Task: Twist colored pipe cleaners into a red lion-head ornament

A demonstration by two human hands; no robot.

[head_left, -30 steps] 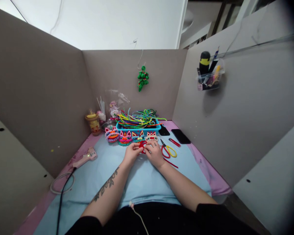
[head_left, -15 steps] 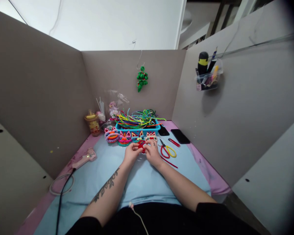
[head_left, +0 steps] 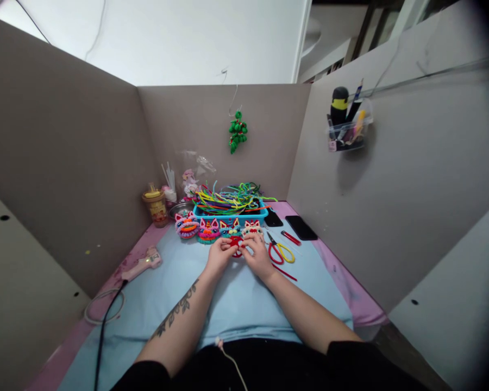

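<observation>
The left hand (head_left: 220, 255) and right hand (head_left: 256, 255) are both grasping a red piece (head_left: 236, 247), which is sitting between their fingertips, above the blue cloth (head_left: 244, 304) covering the bench. Just beyond the hands, four colourful animal-face figures (head_left: 208, 231) are standing in a row before a blue basket (head_left: 231, 219) of fuzzy stems. Scissors (head_left: 281, 252) with one red and one yellow handle are lying beside the right hand, and a red stem (head_left: 285, 272) is resting nearer the wrist.
</observation>
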